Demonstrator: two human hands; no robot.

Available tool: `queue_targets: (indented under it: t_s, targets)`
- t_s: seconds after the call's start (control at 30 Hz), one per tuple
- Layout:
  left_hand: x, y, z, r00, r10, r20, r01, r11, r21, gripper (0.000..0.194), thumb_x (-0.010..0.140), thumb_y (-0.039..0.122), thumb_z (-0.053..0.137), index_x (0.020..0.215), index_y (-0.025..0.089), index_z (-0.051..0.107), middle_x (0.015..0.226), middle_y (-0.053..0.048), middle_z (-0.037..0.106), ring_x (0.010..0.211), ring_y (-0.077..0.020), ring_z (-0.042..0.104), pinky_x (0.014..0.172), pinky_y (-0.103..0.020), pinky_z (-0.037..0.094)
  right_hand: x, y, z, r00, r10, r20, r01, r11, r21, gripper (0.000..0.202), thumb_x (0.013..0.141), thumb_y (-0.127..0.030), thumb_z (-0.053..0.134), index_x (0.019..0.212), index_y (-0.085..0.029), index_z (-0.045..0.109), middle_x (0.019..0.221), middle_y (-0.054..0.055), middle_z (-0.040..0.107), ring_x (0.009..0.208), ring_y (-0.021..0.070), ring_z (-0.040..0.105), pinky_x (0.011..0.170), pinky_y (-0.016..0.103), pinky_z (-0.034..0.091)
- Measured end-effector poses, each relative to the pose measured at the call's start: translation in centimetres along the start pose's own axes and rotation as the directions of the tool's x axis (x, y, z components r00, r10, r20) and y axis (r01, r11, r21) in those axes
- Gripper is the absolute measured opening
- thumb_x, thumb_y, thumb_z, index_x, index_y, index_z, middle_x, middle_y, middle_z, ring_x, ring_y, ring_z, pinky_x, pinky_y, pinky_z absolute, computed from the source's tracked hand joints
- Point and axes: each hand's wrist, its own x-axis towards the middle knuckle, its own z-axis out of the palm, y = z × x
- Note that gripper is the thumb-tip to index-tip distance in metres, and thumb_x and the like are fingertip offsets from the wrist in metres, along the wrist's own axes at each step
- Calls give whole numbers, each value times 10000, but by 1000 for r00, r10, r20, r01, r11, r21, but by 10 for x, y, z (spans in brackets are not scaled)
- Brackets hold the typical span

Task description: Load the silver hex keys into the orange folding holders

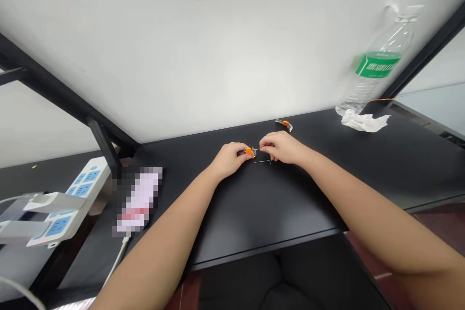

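Near the middle of the black table (pixel 250 213), my left hand (pixel 230 159) grips an orange hex key holder (pixel 249 152) with several metal keys in it. My right hand (pixel 279 147), just to the right, pinches a thin metal key (pixel 257 149) whose left end is at the holder. On the table below and between my hands lies a loose L-shaped hex key (pixel 263 161). A second orange holder with keys (pixel 286 124) rests beyond my right hand, close to the wall.
A plastic bottle with a green label (pixel 378 64) stands by the wall at the right, with a crumpled white tissue (pixel 365 121) beside it. At the left are a pixelated phone-like object (pixel 140 201) with a cable, a white power strip (pixel 78 198) and a black metal frame (pixel 65 92).
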Motion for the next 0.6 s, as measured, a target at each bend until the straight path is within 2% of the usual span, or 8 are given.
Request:
queue_targets:
  t_s: [0.17, 0.33, 0.47, 0.53, 0.6]
  targets:
    - [0, 0, 1, 999, 42, -9, -42, 999, -15, 121, 871, 296, 680, 928, 239, 770, 993, -6, 764, 933, -187, 681, 906, -321, 506, 1, -7, 3, 983, 162, 82, -176, 960, 216, 73, 899, -221, 656, 842, -184, 684, 613, -8, 624, 476, 119, 600, 467, 233, 504]
    - [0, -1, 2, 996, 87, -5, -87, 996, 5, 126, 876, 297, 677, 938, 234, 767, 978, -13, 751, 895, -177, 675, 872, -311, 503, 8, -1, 10, 947, 287, 142, -318, 793, 519, 138, 834, -270, 775, 825, -168, 683, 614, -7, 604, 454, 95, 549, 375, 201, 462]
    - [1, 1, 5, 993, 118, -6, -117, 992, 39, 126, 885, 292, 664, 929, 232, 766, 930, -17, 734, 851, -172, 658, 829, -303, 496, 12, 5, 15, 926, 316, 208, -375, 703, 604, 201, 821, -303, 808, 831, -171, 656, 594, -19, 599, 410, 64, 472, 329, 172, 391]
    - [0, 3, 7, 993, 121, -9, -121, 991, 54, 122, 884, 277, 658, 918, 229, 765, 909, -17, 726, 831, -168, 651, 810, -298, 494, 13, 6, 18, 923, 325, 206, -381, 692, 613, 227, 835, -324, 799, 829, -180, 623, 578, -26, 594, 394, 62, 453, 318, 171, 376]
    - [0, 5, 8, 994, 111, -18, -110, 992, 67, 123, 882, 272, 654, 910, 227, 764, 901, -18, 724, 818, -167, 649, 798, -294, 492, 14, 4, 21, 932, 325, 158, -352, 716, 603, 248, 858, -343, 778, 835, -195, 580, 569, -30, 596, 390, 71, 457, 315, 177, 381]
